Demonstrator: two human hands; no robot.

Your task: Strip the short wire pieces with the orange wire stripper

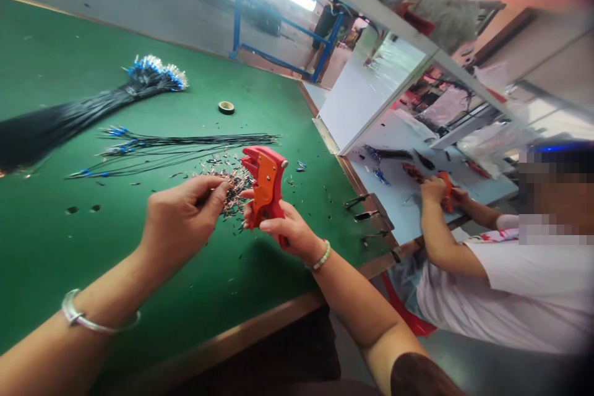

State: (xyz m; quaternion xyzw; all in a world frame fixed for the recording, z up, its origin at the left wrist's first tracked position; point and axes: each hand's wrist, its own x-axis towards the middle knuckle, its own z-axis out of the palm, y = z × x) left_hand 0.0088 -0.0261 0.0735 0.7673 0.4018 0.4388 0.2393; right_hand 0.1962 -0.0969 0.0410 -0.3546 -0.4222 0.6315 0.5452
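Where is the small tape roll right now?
In the head view, the roll of tape lies on the green workbench, just right of the blue-tipped wire bundle and beyond the loose black wires.

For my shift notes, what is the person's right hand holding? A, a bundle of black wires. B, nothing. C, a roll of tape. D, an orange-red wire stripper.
D: the right hand is closed around the orange-red wire stripper.

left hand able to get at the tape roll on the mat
Probably yes: nothing stands between the left hand and the tape roll. Only thin black wires lie flat on the green mat along the way, though the hand must stretch forward.
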